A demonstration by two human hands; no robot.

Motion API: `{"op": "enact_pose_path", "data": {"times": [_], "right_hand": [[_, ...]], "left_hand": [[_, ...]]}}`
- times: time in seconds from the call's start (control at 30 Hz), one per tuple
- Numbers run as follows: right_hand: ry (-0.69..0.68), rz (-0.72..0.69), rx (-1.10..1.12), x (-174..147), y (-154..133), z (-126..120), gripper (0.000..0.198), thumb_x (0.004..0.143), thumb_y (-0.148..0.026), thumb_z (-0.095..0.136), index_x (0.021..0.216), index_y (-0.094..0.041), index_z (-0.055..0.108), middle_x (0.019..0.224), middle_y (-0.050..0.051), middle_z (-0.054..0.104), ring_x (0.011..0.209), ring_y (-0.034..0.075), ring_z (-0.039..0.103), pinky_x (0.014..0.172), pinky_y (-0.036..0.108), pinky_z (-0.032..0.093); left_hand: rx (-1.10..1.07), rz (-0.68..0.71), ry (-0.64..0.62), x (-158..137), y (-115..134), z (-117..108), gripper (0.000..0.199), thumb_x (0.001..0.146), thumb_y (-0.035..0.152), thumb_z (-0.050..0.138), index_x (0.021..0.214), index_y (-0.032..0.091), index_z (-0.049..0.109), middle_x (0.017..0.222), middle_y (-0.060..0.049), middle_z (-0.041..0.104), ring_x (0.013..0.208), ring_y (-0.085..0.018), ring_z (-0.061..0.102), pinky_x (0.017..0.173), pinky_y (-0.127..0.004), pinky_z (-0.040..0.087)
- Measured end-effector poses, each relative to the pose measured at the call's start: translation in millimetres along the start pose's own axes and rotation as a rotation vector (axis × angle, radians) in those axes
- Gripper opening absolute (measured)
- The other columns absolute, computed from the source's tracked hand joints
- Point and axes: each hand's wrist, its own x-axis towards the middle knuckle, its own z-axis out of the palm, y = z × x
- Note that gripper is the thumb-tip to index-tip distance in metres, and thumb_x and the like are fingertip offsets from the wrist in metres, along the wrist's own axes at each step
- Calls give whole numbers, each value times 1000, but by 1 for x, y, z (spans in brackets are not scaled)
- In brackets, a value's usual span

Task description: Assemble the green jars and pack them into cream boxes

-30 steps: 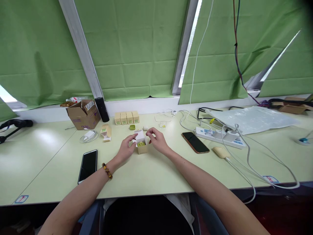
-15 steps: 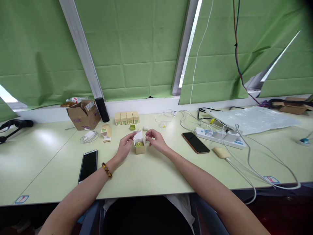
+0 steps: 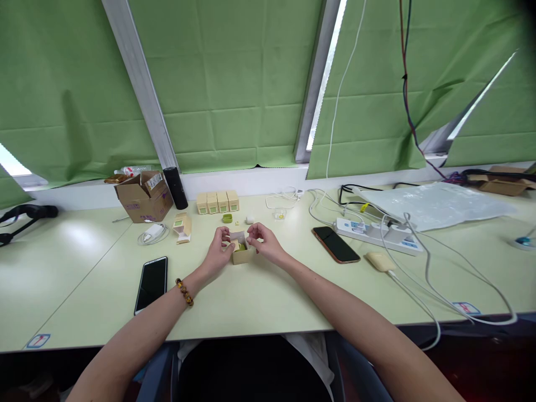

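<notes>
A small brown cardboard box [image 3: 240, 257], its inside white, stands on the table between my hands with its top up and flaps raised. Something green [image 3: 242, 247] lies inside, partly covered by a flap. The fingers of my left hand [image 3: 221, 244] are bent and pinch the box's left flap. On the opposite side, my right hand [image 3: 263, 241] has thumb and forefinger drawn together at the right flap. Just beyond the box are a green oval case part [image 3: 227, 218], a tiny yellow-green piece [image 3: 237, 223] and a small white piece [image 3: 249, 220].
Several small closed boxes [image 3: 217, 202] form a row behind. An opened box [image 3: 182, 228], a coiled white cable [image 3: 153, 233] and a phone [image 3: 151, 285] lie left. Rightward are another phone [image 3: 336, 244], a power strip [image 3: 379, 236] and loose white cables.
The box's lid has tipped back from upright, and a flap now partly covers the green thing. My left hand has shifted from the lid down to the left flap.
</notes>
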Motion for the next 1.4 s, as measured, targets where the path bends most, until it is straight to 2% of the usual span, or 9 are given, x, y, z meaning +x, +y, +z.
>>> {"op": "enact_pose_path", "data": {"times": [0.13,0.27,0.5,0.7,0.8,1.03,1.2,1.27,1.4], "right_hand": [[-1,-29,-61,-4,-1,5,28,82,-39,69,102,-23,56,86,-2,58,78,16,58,73,32,50],[11,-53,-157,-8,-4,8,24,84,-32,66,104,-24,56,88,-2,58,77,16,58,67,29,47],[20,-258,-261,-13,-11,7,20,79,-12,56,96,-23,59,90,2,59,79,17,59,60,26,47],[6,-419,-239,-19,-19,1,18,83,-14,58,98,-23,61,88,3,60,78,17,59,61,28,49],[22,-420,-267,-19,-16,2,11,87,-17,61,96,-24,61,83,1,59,73,16,57,60,28,48],[30,-395,-309,-17,-10,4,8,88,-20,63,95,-24,59,80,0,60,69,15,57,58,27,48],[3,-443,-372,-18,-8,2,9,86,-18,61,92,-24,58,79,0,59,66,15,55,59,27,46],[-9,-460,-403,-18,-7,2,10,84,-16,60,91,-24,58,78,0,59,67,15,54,60,28,45],[-26,-446,-456,-20,-8,2,12,83,-15,58,90,-24,58,78,1,60,69,17,56,63,30,46]], "left_hand": [[26,33,-10,0,2,0,28,88,20,59,114,24,51,116,-5,61,102,-17,59,89,-31,46],[54,65,-20,0,2,-1,21,87,17,57,106,24,56,116,-5,61,105,-18,60,92,-33,46],[42,68,-22,1,-2,-2,19,82,13,55,99,23,58,109,-4,62,104,-19,61,89,-33,48],[66,93,-11,1,-3,-2,21,82,13,54,100,23,59,109,-4,63,104,-19,62,90,-34,48],[121,136,13,0,1,-4,19,81,13,56,97,23,60,109,-4,63,104,-20,61,91,-35,47],[250,338,115,-5,22,-16,8,85,16,55,87,22,59,88,-3,62,83,-19,56,78,-34,45],[546,543,43,-10,23,-22,2,86,21,61,86,23,63,63,2,59,60,-16,52,75,-36,40],[625,566,-4,-11,21,-23,4,85,22,62,87,23,66,58,2,58,55,-16,52,68,-34,39],[727,504,-33,-11,19,-23,11,86,26,60,92,24,68,59,-1,61,55,-17,54,60,-32,36]]}}
